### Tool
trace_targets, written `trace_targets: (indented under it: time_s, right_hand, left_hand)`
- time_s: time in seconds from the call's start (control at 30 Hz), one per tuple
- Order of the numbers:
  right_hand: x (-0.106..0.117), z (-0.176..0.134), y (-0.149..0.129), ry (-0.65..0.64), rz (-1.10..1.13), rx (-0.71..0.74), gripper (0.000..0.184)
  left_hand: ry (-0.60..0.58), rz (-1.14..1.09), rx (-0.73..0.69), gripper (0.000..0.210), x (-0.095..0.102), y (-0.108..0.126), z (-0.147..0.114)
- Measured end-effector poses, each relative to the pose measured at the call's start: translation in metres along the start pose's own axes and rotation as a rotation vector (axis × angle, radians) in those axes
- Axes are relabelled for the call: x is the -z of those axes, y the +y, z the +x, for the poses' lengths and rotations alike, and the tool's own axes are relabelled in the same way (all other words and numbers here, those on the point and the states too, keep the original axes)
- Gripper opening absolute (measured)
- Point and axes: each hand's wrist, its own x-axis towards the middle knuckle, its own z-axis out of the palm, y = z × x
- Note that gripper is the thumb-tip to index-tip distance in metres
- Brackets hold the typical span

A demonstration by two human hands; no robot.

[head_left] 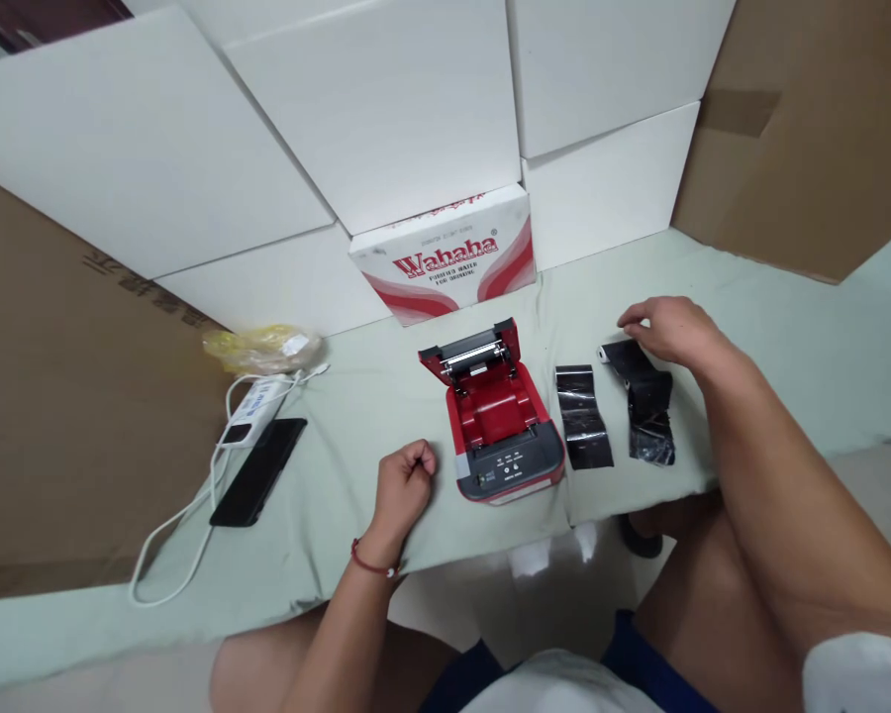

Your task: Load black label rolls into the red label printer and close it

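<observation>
A red and black label printer (501, 416) stands on the cloth-covered table with its lid tilted up and its red inside bare. Left of it, my left hand (405, 485) rests on the cloth, curled into a loose fist, with nothing showing in it. My right hand (668, 330) is just behind a partly unrolled black ribbon (645, 396), whose white core end shows. Its fingers reach leftward, slightly bent, and hold nothing visible; whether they touch the roll I cannot tell. Between printer and ribbon lies a separate black strip (583, 416), wavy and shiny.
Behind the printer stands a Wahaha box (449, 262) against white panels (386, 109). Brown cardboard (66, 396) flanks the left, more cardboard (809, 139) the right. At left lie a power strip (256, 406) with a looping white cable, a black phone (259, 473) and a yellowish plastic bag (263, 349).
</observation>
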Motion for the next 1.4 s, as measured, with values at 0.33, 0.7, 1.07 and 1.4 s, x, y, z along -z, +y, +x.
trace_targets:
  time_s: [0.33, 0.7, 1.07, 1.4]
  right_hand:
    - [-0.024, 0.015, 0.021, -0.204, -0.115, 0.196, 0.027]
    - [0.083, -0.073, 0.015, -0.417, 0.426, 0.839, 0.039]
    - [0.011, -0.065, -0.163, -0.197, -0.058, 0.618, 0.037]
    - [-0.005, -0.061, -0.194, -0.259, -0.289, 0.406, 0.032]
  left_hand:
    - [0.099, -0.028, -0.048, 0.012, -0.002, 0.002, -0.008]
    - [0.337, -0.127, -0.474, 0.026, -0.004, 0.052, -0.075]
    - [0.337, 0.181, -0.794, 0.043, -0.007, 0.097, -0.089]
    - [0.134, 0.349, -0.835, 0.031, -0.022, 0.113, -0.071]
